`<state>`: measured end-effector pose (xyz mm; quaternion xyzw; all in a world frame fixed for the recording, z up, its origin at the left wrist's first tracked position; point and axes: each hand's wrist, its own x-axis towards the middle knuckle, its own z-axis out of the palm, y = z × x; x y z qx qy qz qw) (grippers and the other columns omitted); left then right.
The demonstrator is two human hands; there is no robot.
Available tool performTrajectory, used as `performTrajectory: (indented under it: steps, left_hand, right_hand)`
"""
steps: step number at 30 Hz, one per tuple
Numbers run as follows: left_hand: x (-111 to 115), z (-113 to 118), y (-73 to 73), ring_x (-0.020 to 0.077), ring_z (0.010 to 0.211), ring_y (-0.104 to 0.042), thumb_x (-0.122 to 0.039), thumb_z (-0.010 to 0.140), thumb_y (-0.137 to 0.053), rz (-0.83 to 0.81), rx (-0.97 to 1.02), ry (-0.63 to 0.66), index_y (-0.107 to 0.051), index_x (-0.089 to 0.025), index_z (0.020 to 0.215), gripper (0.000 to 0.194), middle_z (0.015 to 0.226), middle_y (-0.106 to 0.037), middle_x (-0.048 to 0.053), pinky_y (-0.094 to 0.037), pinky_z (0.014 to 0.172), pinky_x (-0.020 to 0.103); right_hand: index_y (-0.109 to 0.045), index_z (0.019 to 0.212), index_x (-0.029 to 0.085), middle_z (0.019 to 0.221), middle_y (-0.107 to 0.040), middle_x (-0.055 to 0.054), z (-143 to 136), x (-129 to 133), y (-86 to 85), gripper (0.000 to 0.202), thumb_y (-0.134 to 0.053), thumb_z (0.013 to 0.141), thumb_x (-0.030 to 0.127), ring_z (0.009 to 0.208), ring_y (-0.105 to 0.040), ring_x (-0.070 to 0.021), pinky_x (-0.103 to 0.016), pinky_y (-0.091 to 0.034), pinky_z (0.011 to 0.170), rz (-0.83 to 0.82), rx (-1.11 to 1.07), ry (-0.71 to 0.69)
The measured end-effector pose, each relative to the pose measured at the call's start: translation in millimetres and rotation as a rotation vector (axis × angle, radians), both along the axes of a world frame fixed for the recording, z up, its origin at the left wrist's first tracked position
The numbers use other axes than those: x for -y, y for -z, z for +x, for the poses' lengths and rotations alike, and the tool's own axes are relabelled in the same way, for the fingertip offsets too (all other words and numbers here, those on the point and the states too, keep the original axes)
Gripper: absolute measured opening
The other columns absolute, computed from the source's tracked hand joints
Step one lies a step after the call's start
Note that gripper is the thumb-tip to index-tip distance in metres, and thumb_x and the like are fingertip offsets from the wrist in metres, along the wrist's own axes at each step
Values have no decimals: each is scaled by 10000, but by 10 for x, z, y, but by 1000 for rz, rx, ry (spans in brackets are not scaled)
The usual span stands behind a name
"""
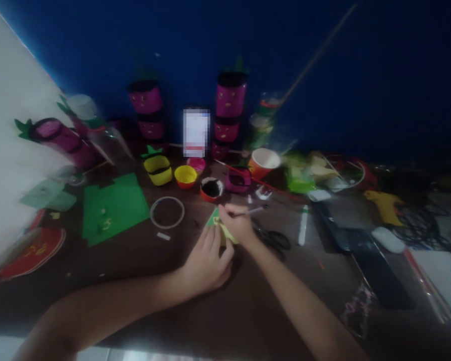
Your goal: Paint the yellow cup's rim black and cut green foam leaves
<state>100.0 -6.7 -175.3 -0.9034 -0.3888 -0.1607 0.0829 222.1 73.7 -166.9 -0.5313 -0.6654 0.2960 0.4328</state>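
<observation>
My right hand (pixel 239 224) pinches a thin dark pen or similar stick (pixel 253 211), its tip over a small green-and-yellow paper piece (pixel 230 234) on the table. Fingers together, my left hand (pixel 210 255) holds that paper from the near side, partly covering it. Beside my right wrist lie dark-handled scissors (pixel 276 239). Just beyond the hands stands a small cup (pixel 212 188) with black inside. A yellow-orange cup (pixel 185 176) and a cut magenta cup (pixel 238 179) are close by. Blur hides fine detail.
Left of the hands lie a ring (pixel 167 199) and green sheets (pixel 115 210). Magenta-and-black bottle figures (pixel 231 98) stand along the blue wall, flanking a lit phone (pixel 196 133). A paper cup (pixel 261 165) holds a long brush. Rightward are a dark flat device (pixel 379 271) and a mouse (pixel 388 239).
</observation>
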Motion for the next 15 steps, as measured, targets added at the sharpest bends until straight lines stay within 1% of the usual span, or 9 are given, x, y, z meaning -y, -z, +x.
performTrajectory:
  steps: [8,15]
  left_hand:
    - [-1,2,-10,381,1130,-506,-326,795,-478,23,8,1,-508,-69,1090,393,1157,-543,294,-385,944,486]
    - [2,-1,12,370,1136,-505,-358,795,-483,14,2,-2,-504,-75,1108,423,1156,-550,277,-371,964,488]
  right_hand:
    - [-278,445,190,420,-269,58,14,-5,16,391,-456,785,264,416,-279,-70,-227,-246,433,19,14,-19]
    - [-275,447,189,423,-275,59,11,-3,39,394,-460,788,260,419,-287,-71,-230,-247,440,5,-1,-4]
